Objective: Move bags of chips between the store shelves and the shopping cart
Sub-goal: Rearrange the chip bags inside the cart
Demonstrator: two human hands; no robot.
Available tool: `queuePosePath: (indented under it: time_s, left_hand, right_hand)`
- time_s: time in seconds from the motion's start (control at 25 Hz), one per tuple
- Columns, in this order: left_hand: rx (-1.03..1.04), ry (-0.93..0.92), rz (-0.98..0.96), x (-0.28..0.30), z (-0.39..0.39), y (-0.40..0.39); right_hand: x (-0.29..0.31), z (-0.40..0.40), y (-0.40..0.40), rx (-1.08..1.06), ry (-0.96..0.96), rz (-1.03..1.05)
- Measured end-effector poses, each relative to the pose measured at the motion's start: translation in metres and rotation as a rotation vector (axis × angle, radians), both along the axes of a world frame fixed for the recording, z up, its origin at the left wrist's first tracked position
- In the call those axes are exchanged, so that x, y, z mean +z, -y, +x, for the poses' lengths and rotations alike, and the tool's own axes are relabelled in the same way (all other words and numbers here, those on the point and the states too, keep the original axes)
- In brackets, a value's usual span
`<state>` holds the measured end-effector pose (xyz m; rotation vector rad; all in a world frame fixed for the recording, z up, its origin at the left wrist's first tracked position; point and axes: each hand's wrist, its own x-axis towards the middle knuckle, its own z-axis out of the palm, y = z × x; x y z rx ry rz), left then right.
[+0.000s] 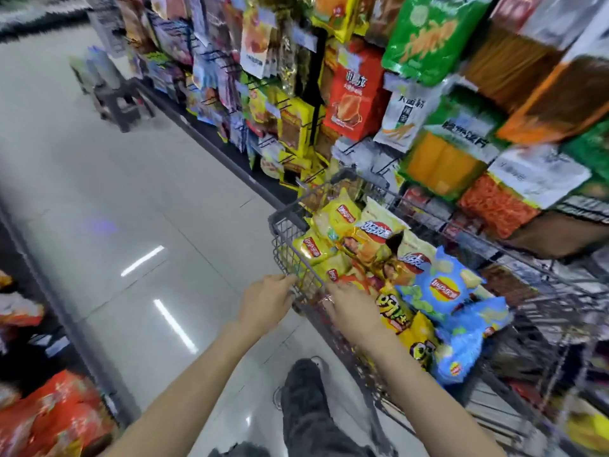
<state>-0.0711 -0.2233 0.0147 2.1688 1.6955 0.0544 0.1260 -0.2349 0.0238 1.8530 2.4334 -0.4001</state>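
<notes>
Yellow and blue chip bags [389, 272] heaped in grey wire cart [286, 240] beside stocked shelves [445, 103].

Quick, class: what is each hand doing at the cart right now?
Left hand: fingers curled over the cart rim, gripping it.
Right hand: reaching flat over the chip bags; whether it holds one cannot be told.

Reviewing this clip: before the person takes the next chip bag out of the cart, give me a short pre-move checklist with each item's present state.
1. Cart holds chip bags: ok, yellow bags and blue bags piled inside.
2. Left hand steadies the cart: ok, it rests on the near rim.
3. Right hand has a bag: cannot tell, it lies over the pile, grip unclear.
4. Shelves within reach: ok, directly beside the cart.
5. Free shelf slot: cannot tell, blurred.
</notes>
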Motion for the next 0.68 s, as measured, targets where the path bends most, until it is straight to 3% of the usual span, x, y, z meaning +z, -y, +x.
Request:
queuePosePath:
  time_s: [0.2, 0.32, 0.68]
  left_hand:
    - [-0.164, 0.058, -0.058, -0.002, 0.062, -0.092]
    - [-0.288, -0.017, -0.007, -0.003, 0.103, -0.135]
    - [-0.708, -0.058, -0.177, -0.024, 0.198, -0.183]
  right_hand:
    - [-0.004, 0.064, -0.069, -0.213, -0.027, -0.005]
    - [-0.007, 0.100, -0.093, -0.333, -0.034, -0.032]
    - [-0.027, 0.166, -0.048, -0.776, -0.046, -0.183]
